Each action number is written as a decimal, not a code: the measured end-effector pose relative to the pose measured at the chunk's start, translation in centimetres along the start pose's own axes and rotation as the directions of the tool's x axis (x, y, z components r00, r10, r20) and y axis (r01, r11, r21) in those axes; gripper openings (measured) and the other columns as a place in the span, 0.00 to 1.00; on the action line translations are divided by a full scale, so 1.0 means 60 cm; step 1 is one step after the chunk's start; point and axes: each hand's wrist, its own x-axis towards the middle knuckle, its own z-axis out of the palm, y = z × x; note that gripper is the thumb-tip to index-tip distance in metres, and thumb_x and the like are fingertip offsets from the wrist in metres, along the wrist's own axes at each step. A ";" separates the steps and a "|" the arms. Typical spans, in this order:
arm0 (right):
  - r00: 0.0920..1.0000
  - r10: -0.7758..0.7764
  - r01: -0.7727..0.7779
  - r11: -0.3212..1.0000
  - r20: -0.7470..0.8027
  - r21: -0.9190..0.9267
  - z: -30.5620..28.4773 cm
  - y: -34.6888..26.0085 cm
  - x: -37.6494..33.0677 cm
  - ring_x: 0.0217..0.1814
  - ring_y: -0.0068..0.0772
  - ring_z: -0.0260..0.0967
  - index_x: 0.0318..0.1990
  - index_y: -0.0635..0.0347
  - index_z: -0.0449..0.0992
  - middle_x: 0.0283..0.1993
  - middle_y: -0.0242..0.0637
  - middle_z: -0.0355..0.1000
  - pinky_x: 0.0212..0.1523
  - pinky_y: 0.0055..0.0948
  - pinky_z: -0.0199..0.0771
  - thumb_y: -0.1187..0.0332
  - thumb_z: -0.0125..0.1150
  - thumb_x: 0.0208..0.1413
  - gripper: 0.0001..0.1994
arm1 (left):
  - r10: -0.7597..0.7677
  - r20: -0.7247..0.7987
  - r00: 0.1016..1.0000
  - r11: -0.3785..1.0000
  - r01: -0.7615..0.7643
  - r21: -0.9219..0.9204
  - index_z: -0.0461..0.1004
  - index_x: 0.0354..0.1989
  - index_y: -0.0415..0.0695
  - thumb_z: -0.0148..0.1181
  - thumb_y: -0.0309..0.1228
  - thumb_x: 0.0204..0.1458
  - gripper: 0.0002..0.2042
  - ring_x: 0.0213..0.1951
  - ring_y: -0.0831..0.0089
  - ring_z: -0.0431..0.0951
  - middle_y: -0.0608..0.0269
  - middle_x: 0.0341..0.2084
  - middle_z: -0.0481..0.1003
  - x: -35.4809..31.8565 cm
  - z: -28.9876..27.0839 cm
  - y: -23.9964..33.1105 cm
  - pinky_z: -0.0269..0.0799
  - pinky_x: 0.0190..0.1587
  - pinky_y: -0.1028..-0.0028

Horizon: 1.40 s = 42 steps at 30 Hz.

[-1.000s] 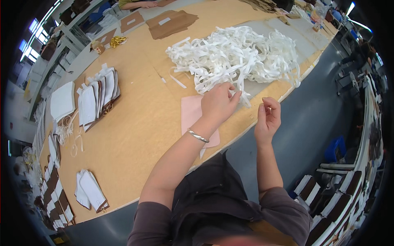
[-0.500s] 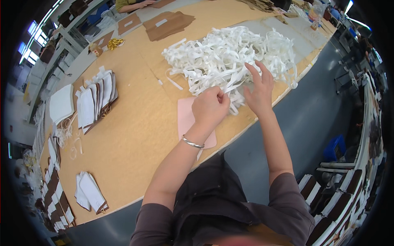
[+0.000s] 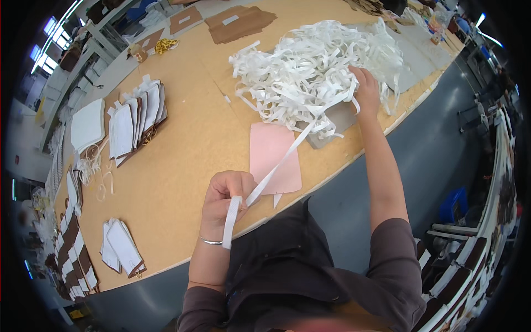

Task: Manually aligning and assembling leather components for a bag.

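A tangled heap of white ribbon (image 3: 298,66) lies on the far right part of the table. My left hand (image 3: 224,199), with a silver bangle on its wrist, is closed in a pinch on one white ribbon strip (image 3: 282,161). A short end hangs below the fingers, while the rest stretches up and right into the heap. My right hand (image 3: 367,94) is at the heap's right side, its fingers curled around some of the white ribbon; its fingertips are partly hidden. Beneath the stretched strip lies a pink fabric piece (image 3: 265,145) with rounded corners.
Stacked white-and-brown fabric pieces (image 3: 133,124) stand at the left beside a white pile (image 3: 88,127). A smaller stack (image 3: 123,246) lies near the table's front edge. Brown sheets (image 3: 240,26) lie at the back. Right of the table (image 3: 193,133) are the floor and a blue bin (image 3: 454,205).
My left hand has moved from the heap down and left, drawing out a ribbon strip. My right hand's fingers have curled in at the heap's edge. More of the pink piece now shows.
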 end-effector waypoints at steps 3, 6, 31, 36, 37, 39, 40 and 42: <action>0.992 0.074 -0.060 0.989 0.104 -0.134 0.003 -0.018 0.023 0.50 0.44 0.65 0.53 0.37 0.66 0.51 0.33 0.66 0.47 0.36 0.69 0.77 0.63 0.34 0.33 | 0.077 0.026 0.997 0.955 -0.066 -0.290 0.68 0.21 0.40 0.61 0.25 0.43 0.07 0.20 0.80 0.61 0.67 0.16 0.64 0.000 0.003 -0.007 0.54 0.23 0.81; 0.898 0.260 -0.216 0.963 0.356 -0.160 -0.011 -0.038 0.045 0.58 0.46 0.58 0.56 0.35 0.63 0.56 0.35 0.63 0.53 0.42 0.64 0.77 0.61 0.37 0.35 | 0.016 -0.129 0.992 0.872 0.049 0.486 0.67 0.24 0.40 0.57 0.20 0.45 0.05 0.25 0.82 0.65 0.66 0.24 0.67 0.001 0.001 -0.005 0.58 0.25 0.81; 0.901 -0.327 0.092 0.789 0.287 0.608 -0.156 -0.282 -0.045 0.46 0.42 0.66 0.46 0.57 0.71 0.48 0.41 0.66 0.44 0.33 0.66 0.81 0.55 0.39 0.22 | 0.169 -0.553 0.816 0.907 0.090 0.411 0.66 0.37 0.43 0.46 0.32 0.61 0.06 0.21 0.85 0.71 0.68 0.19 0.72 -0.055 0.007 0.000 0.64 0.23 0.87; 0.735 -0.494 -0.243 0.448 0.465 0.860 -0.172 -0.370 -0.113 0.35 0.24 0.65 0.47 0.60 0.70 0.41 0.35 0.66 0.34 0.21 0.66 0.79 0.59 0.39 0.21 | 0.312 -0.446 0.839 0.576 0.207 0.791 0.69 0.33 0.43 0.55 0.29 0.55 0.04 0.19 0.81 0.71 0.68 0.18 0.72 -0.065 0.016 -0.008 0.63 0.21 0.83; 0.737 -0.463 -0.335 0.383 0.493 0.861 -0.173 -0.373 -0.129 0.34 0.23 0.65 0.47 0.62 0.70 0.40 0.35 0.66 0.34 0.21 0.65 0.79 0.59 0.40 0.21 | 0.344 -0.460 0.819 0.558 0.216 0.802 0.69 0.33 0.43 0.55 0.29 0.55 0.04 0.19 0.81 0.71 0.68 0.18 0.72 -0.070 0.014 -0.007 0.63 0.21 0.83; 0.752 -0.356 -0.478 0.284 0.555 0.831 -0.176 -0.386 -0.163 0.32 0.20 0.64 0.46 0.64 0.70 0.39 0.34 0.66 0.33 0.19 0.65 0.80 0.58 0.42 0.19 | 0.516 -0.084 0.852 -0.002 0.099 0.995 0.71 0.31 0.44 0.60 0.27 0.48 0.05 0.18 0.73 0.72 0.65 0.17 0.73 -0.079 0.009 0.001 0.66 0.22 0.77; 0.756 -0.275 -0.541 0.250 0.594 0.803 -0.176 -0.396 -0.181 0.32 0.19 0.64 0.46 0.64 0.70 0.38 0.34 0.66 0.32 0.18 0.64 0.80 0.59 0.44 0.18 | 0.550 -0.097 0.829 -0.038 0.142 0.989 0.71 0.31 0.44 0.60 0.27 0.48 0.05 0.18 0.73 0.72 0.65 0.17 0.73 -0.086 0.007 0.000 0.66 0.22 0.77; 0.797 -0.247 -0.444 0.378 0.550 0.813 -0.178 -0.398 -0.201 0.33 0.21 0.63 0.44 0.65 0.71 0.38 0.35 0.65 0.33 0.18 0.64 0.80 0.58 0.47 0.14 | 0.581 -0.049 0.813 -0.045 0.092 0.995 0.71 0.29 0.45 0.61 0.29 0.46 0.05 0.20 0.66 0.72 0.62 0.17 0.71 -0.099 0.010 -0.005 0.66 0.23 0.71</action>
